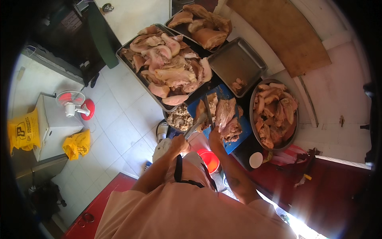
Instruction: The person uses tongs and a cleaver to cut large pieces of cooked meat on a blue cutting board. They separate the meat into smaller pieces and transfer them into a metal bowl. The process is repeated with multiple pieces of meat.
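On a blue cutting board [245, 127] lie thick pieces of cooked meat [225, 112], apparently pork with skin. My right hand [215, 138] grips a long-bladed knife [209, 112], its blade lying across the meat at the board's left part. My left hand [179, 144] holds a grey metal utensil [194, 125], which reaches to the piece of meat [200, 115] left of the blade. Whether that utensil is a pair of tongs cannot be made out. Below the board's left edge is a bowl of chopped scraps [180, 117].
A large tray [140, 80] heaped with meat stands ahead left, another meat tray [210, 49] behind it. A metal pan [235, 61] holds small scraps. An oval basin [295, 131] of meat sits right, near a white lid [256, 160]. A red bucket [209, 161] stands below; a fan [71, 107] is left.
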### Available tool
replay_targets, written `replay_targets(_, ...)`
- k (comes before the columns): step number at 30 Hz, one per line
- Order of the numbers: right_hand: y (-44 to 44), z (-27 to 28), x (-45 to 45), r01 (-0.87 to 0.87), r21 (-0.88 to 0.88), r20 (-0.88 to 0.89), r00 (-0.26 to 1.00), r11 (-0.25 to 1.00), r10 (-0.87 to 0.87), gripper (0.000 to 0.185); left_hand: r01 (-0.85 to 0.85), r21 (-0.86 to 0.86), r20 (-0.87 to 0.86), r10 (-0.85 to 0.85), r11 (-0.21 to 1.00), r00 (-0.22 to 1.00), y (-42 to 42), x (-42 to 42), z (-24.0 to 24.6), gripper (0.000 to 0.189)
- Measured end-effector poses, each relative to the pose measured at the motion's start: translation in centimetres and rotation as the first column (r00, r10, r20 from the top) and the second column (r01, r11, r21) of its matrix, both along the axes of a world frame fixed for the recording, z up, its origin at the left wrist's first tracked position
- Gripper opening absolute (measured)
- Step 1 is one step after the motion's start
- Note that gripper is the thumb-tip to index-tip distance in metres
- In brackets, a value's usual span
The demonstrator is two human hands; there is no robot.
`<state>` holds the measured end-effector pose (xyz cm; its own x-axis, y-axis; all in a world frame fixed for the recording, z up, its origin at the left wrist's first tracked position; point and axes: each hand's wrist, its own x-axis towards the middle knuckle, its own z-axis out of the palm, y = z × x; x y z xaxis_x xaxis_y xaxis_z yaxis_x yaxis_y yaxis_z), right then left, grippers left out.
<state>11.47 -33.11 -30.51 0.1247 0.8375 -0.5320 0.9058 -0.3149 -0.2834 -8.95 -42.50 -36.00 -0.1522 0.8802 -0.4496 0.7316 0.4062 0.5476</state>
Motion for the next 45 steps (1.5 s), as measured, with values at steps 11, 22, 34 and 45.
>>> replay_targets(11,0.1,0.5,0.6,-0.226,0.083,0.075,0.973,0.971,0.22,0.033,0.054,-0.02,-0.014,-0.055,0.998,0.998,0.9,-0.1,1.3,0.034)
replay_targets(22,-1.1,-1.6,1.3,-0.015,-0.031,-0.031,0.999,0.999,0.015,0.045,0.005,-0.197,-0.008,-0.007,0.98,1.0,1.8,0.0,2.3,0.038)
replay_targets(34,-1.1,-3.9,1.6,-0.079,-0.053,-0.008,0.997,0.995,0.079,0.056,-0.018,-0.092,0.034,0.021,0.996,0.999,1.2,0.0,0.9,0.035)
replay_targets(45,-3.7,-2.8,3.0,-0.109,-0.095,0.075,0.99,0.99,0.116,0.048,-0.046,-0.139,0.072,0.056,0.989,0.996,1.4,0.5,1.6,0.033)
